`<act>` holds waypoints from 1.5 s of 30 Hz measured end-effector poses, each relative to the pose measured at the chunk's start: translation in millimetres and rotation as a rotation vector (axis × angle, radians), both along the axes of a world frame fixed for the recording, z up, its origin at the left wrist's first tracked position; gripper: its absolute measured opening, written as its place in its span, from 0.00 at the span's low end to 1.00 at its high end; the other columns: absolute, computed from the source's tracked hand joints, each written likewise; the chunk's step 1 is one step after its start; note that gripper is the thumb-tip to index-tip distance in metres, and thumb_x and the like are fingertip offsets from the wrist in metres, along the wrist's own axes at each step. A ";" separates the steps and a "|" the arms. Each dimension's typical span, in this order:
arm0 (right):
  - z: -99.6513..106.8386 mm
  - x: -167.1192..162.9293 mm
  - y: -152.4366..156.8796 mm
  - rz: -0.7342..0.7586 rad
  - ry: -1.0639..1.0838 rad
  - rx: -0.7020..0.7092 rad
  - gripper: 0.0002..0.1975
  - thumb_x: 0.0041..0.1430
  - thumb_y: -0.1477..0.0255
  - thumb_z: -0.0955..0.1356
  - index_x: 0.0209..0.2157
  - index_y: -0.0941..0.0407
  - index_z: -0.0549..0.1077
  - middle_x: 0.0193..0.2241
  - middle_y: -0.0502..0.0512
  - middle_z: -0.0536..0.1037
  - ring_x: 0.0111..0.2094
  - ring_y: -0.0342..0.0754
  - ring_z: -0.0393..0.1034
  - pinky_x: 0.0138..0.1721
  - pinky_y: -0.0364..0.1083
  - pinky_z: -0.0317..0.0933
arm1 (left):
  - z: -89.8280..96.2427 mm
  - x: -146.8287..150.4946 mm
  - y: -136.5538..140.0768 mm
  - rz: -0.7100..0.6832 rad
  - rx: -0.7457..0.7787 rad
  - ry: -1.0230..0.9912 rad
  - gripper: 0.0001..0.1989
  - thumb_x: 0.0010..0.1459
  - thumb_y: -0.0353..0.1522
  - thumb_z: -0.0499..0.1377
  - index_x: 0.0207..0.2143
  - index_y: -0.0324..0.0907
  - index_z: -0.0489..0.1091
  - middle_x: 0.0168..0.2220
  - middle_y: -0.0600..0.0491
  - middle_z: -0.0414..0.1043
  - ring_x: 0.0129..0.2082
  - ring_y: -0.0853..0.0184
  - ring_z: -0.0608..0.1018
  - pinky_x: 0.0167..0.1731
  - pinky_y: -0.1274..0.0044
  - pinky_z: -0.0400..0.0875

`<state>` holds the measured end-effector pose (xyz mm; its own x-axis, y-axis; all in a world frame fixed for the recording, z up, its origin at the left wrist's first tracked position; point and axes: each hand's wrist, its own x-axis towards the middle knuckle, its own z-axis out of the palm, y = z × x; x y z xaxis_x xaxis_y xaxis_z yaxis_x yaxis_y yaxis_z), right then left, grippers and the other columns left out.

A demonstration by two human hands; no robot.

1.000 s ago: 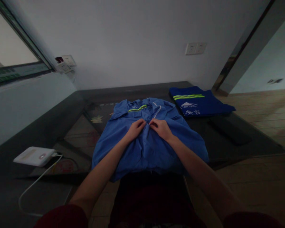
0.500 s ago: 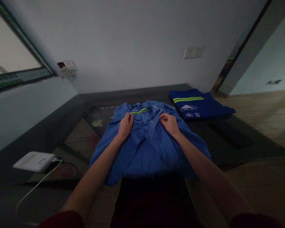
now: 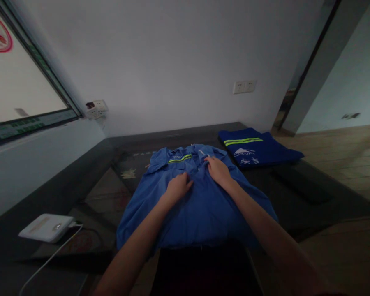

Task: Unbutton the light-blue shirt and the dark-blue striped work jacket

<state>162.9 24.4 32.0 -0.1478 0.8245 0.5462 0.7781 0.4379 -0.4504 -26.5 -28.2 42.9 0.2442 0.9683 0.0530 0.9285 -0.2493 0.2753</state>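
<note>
Head view: both hands, left hand [image 3: 178, 187] and right hand [image 3: 217, 170], rest flat on blue jacket [image 3: 200, 205].

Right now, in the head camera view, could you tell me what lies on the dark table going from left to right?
White device with its cable → light blue work jacket with the left hand and then the right hand resting on it → folded dark blue garment → flat dark object.

Hands [image 3: 197, 179] on jacket [image 3: 200, 201] — shirt [image 3: 259, 148] right
</note>
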 end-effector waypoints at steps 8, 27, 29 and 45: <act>-7.2 -45.2 -33.0 0.284 0.076 -0.233 0.05 0.56 0.77 0.66 0.33 0.54 0.73 0.24 0.49 0.74 0.26 0.44 0.68 0.29 0.41 0.56 | -21.2 -5.1 0.0 -0.010 -0.067 0.073 0.14 0.58 0.40 0.54 0.40 0.40 0.69 0.40 0.40 0.75 0.39 0.55 0.77 0.34 0.71 0.68; -29.6 -35.4 -20.5 0.406 0.350 -0.366 0.05 0.57 0.70 0.64 0.36 0.56 0.66 0.23 0.46 0.69 0.24 0.42 0.65 0.28 0.41 0.57 | -35.6 -14.7 17.9 -0.145 -0.401 -0.964 0.15 0.53 0.42 0.56 0.26 0.39 0.62 0.15 0.62 0.57 0.14 0.78 0.58 0.15 0.84 0.50; -28.7 -34.7 -20.8 0.415 0.362 -0.384 0.06 0.56 0.71 0.65 0.36 0.56 0.66 0.23 0.46 0.69 0.25 0.42 0.65 0.29 0.42 0.57 | -35.7 -14.3 17.6 -0.133 -0.437 -0.990 0.15 0.53 0.42 0.56 0.26 0.40 0.61 0.15 0.62 0.57 0.13 0.78 0.58 0.15 0.84 0.49; -24.0 -34.2 -19.8 0.521 0.480 -0.552 0.09 0.50 0.74 0.67 0.36 0.57 0.67 0.21 0.44 0.65 0.20 0.39 0.60 0.21 0.39 0.54 | -33.4 -19.7 22.9 -0.113 -0.458 -0.910 0.12 0.56 0.38 0.53 0.25 0.39 0.61 0.15 0.61 0.59 0.13 0.77 0.61 0.16 0.83 0.53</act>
<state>128.8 4.7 8.0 -0.4340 0.8804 0.1914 0.2148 0.3075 -0.9270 -46.2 -5.3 9.5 0.3869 0.9161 -0.1055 0.2975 -0.0157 0.9546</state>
